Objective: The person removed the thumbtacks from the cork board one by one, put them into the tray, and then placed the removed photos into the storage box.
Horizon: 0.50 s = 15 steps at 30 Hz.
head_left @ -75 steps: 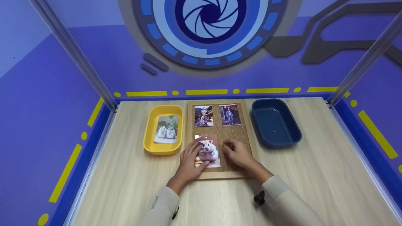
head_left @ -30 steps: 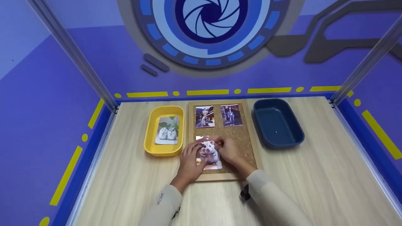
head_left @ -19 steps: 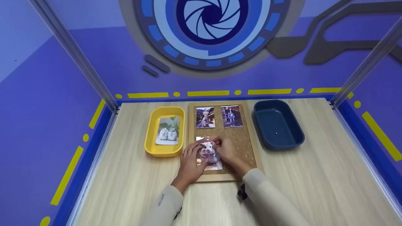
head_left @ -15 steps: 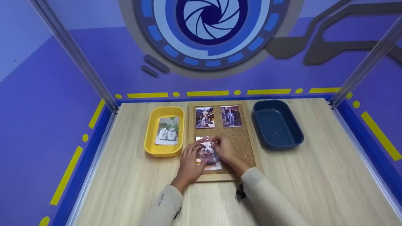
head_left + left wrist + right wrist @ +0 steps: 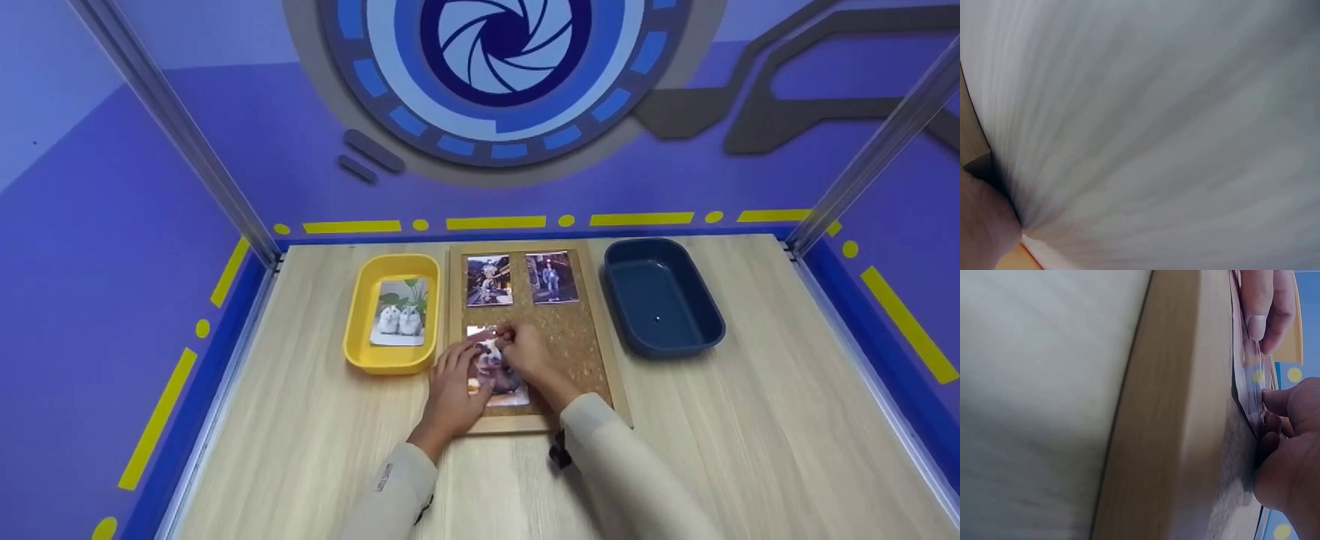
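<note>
A hamster photo (image 5: 493, 382) lies on the lower left of a wood-framed corkboard (image 5: 577, 360). Along its left side my left hand (image 5: 455, 386) rests with fingers extended and thumb spread over the lower part, pressing it flat. My right hand (image 5: 531, 356) reaches across the right side of the photo with bent fingers, its fingertips beside a small white dot, like a pushpin head, near the top edge. In the right wrist view the right thumb (image 5: 1278, 401) touches the glossy photo above curled fingers; I cannot tell whether they pinch anything. Pale cloth fills most of the left wrist view.
Two photos of people (image 5: 490, 281) hang side by side on the upper corkboard. A yellow tray (image 5: 354, 330) to the left holds a photo of two hamsters (image 5: 400, 315). At the right stands a dark blue tray (image 5: 649, 296) with a tiny bright speck inside.
My right hand has moved left from the bare cork onto the photo, its fingertips coming up to the white dot near the top. The left hand has stayed on the photo.
</note>
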{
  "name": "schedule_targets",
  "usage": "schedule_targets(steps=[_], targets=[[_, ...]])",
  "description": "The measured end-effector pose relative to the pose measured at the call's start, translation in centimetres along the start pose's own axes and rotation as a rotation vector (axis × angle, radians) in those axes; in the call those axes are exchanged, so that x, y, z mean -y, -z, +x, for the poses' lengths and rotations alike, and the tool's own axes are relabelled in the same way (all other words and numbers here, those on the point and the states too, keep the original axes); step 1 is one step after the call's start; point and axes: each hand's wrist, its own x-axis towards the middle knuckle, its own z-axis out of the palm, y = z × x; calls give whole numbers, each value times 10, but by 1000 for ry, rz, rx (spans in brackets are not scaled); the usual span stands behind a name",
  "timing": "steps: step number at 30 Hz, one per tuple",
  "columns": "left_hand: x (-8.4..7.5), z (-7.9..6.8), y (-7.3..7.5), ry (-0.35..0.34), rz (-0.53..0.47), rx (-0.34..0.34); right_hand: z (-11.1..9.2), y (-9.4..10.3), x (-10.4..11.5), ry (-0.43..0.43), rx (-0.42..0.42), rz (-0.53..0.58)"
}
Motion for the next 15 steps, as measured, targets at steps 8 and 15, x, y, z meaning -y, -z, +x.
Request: schedule_targets(steps=[8, 15], targets=[[2, 1, -2, -16, 5, -28, 3, -4, 4, 15, -38, -44], [2, -1, -2, -16, -1, -18, 8, -8, 5, 7, -54, -49]])
